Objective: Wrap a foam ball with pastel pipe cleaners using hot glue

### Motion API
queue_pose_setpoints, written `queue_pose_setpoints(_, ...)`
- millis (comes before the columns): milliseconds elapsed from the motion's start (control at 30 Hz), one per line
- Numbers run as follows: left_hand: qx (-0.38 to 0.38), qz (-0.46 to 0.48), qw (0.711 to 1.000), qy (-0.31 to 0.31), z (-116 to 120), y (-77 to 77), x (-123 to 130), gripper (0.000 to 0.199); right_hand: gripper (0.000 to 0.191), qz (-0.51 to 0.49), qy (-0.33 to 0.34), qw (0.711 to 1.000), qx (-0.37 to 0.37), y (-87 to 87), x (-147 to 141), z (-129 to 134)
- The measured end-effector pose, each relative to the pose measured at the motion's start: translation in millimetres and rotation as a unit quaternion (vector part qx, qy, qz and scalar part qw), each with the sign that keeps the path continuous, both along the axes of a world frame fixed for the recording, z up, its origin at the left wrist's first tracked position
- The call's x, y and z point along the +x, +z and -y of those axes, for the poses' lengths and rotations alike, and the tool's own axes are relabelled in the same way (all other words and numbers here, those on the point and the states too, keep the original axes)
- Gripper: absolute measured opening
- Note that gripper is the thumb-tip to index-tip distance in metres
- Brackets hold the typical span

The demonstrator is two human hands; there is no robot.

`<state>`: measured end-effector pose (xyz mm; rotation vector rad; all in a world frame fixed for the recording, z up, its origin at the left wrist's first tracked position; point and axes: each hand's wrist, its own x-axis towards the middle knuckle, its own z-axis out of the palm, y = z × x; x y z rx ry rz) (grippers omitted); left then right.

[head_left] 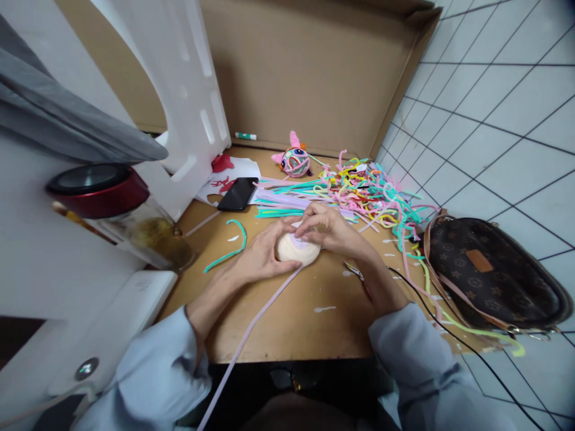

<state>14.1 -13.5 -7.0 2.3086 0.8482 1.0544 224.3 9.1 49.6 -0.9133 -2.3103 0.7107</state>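
Observation:
Between both hands, above the middle of the table, is a cream-white ball [300, 254] with a lilac patch on top. My left hand [269, 248] wraps its left side, thumb below and fingers above. My right hand [330, 230] is closed at the top of the ball, its fingertips pinching the lilac pipe cleaner there. A long lilac pipe cleaner [251, 332] trails from under the ball to the lower left, past the table's front edge. Beyond the hands lies a bundle of straight lilac and teal pipe cleaners [287, 200]. Pliers [354, 270] lie partly under my right forearm.
A tangle of coloured pipe cleaners [368, 191] spreads at the back right, near a pink decorated ball [295, 161]. A black phone [239, 194] lies at the back left. A glass jar [157, 239] stands left, a brown handbag [494, 269] right. A black cable [449, 336] crosses the right side.

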Motion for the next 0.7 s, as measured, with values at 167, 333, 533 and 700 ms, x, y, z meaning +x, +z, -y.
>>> queue_pose_setpoints(167, -0.003, 0.008, 1.000, -0.005, 0, 0.2, 1, 0.053, 0.010, 0.014, 0.015, 1.000, 0.014, 3.5, -1, -4)
queue_pose_setpoints(333, -0.007, 0.008, 1.000, -0.010, 0, -0.5, 0, 0.053, 0.011, 0.006, 0.025, 1.000, -0.012, 0.9, 1, -9)
queue_pose_setpoints(533, -0.033, 0.002, 0.999, -0.004, -1, -0.4, -2, 0.054, 0.009, 0.008, 0.053, 0.998, -0.018, 6.9, -2, -14)
queue_pose_setpoints(700, -0.059, 0.009, 0.998, -0.005, -2, 2.0, -3, 0.056, 0.010, 0.006, 0.070, 0.997, -0.028, 12.5, -6, -17)
